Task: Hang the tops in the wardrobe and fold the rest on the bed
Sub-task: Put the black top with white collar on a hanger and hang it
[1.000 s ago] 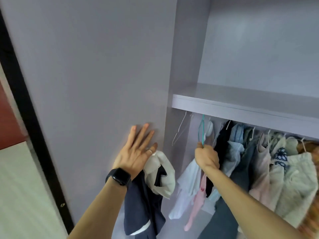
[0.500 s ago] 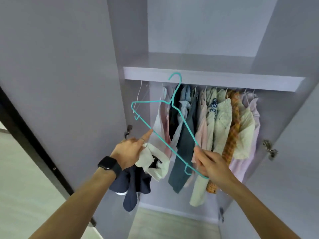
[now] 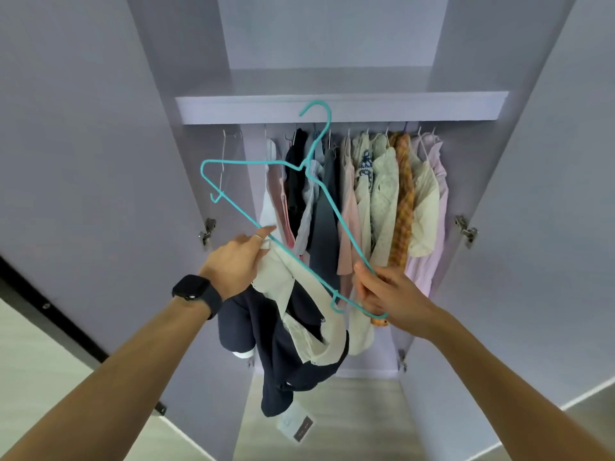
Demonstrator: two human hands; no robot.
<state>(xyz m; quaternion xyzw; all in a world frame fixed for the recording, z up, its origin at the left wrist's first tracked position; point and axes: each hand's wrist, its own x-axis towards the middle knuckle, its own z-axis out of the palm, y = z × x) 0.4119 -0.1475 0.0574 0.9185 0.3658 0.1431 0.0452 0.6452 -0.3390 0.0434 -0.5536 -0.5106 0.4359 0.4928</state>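
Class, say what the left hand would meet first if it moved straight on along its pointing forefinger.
Left hand: probably the hanger's wire, crossing at its fingertip; beyond that, the pale hung top. Depth is unclear.

No legible text. The tag (image 3: 301, 429) on the navy-and-cream garment (image 3: 286, 357) carries print too small to read. The watch (image 3: 196, 291) face is dark.

We identify a home: an open lilac wardrobe (image 3: 332, 28) stands beyond the left hand (image 3: 233, 261) and right hand (image 3: 389, 294). Hung garments (image 3: 382, 194) crowd its rail, and wood-look floor (image 3: 359, 410) lies below both hands.
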